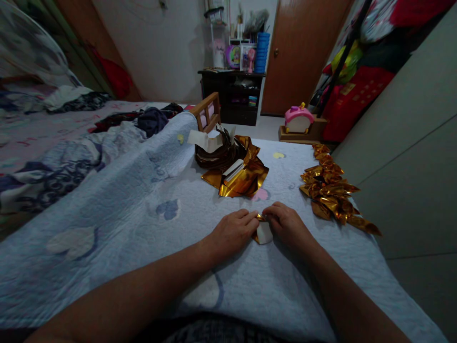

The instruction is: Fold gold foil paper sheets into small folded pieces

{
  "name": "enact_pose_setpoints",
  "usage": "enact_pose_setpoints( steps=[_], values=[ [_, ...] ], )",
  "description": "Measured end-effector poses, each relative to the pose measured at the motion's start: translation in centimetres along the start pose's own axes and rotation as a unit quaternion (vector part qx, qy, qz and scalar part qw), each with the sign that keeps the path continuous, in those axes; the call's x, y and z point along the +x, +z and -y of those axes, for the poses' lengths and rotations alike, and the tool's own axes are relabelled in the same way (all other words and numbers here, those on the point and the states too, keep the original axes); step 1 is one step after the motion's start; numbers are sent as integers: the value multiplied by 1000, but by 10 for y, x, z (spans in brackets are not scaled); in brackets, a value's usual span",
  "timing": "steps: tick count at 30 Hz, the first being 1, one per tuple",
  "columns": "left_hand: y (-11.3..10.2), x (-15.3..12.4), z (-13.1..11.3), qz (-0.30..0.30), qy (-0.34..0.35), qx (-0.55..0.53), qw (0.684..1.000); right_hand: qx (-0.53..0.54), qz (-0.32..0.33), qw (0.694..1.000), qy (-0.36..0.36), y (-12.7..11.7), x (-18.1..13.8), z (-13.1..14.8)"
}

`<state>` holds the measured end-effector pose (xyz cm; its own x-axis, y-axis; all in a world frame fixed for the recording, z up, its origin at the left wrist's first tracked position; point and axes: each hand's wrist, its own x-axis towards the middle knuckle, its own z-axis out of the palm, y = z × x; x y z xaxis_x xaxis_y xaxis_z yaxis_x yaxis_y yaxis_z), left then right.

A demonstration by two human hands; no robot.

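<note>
On the bed's pale blue quilt [135, 238] lies a partly folded sheet of gold foil paper [264, 233], its white side facing up. My left hand [233, 231] presses its fingers on the sheet's left edge. Pinched at the upper right edge of the same sheet are the fingers of my right hand [288, 223]. Farther back rests a loose pile of gold foil sheets [246, 178], beside a dark roll-like stack [214, 155] with white paper on top. To the right, several folded gold foil pieces [330, 190] lie heaped in a row.
A small wooden rail [207, 112] stands at the bed's far edge. Rumpled clothes [152, 119] lie on the left. Beyond are a dark cabinet [230, 97], a pink toy [299, 119] and a brown door [302, 57]. A pale panel [410, 157] borders the right side.
</note>
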<state>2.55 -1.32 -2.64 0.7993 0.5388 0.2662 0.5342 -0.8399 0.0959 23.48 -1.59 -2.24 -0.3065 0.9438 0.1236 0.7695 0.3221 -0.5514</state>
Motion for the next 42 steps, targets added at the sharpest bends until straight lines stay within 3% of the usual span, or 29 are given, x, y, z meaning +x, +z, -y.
enact_pose_setpoints(
  steps=[7,13,17,27,36,42],
  values=[
    [0,-1,2,-11,1,-18,1000,-20,12,1000,-9,3,-2,2],
    [6,-3,6,-3,-72,-115,991,-19,17,1000,-15,2,-2,3],
    [7,-3,7,-5,-81,-142,987,-24,21,999,-13,0,-3,6],
    [2,-4,4,-21,10,-25,999,-35,30,999,-22,-1,-3,9],
    [-4,-1,1,-12,23,12,1000,-100,101,988,-57,-20,-4,11],
    [-6,-1,1,-11,21,8,1000,-77,131,986,-72,-33,-8,9]
  ],
)
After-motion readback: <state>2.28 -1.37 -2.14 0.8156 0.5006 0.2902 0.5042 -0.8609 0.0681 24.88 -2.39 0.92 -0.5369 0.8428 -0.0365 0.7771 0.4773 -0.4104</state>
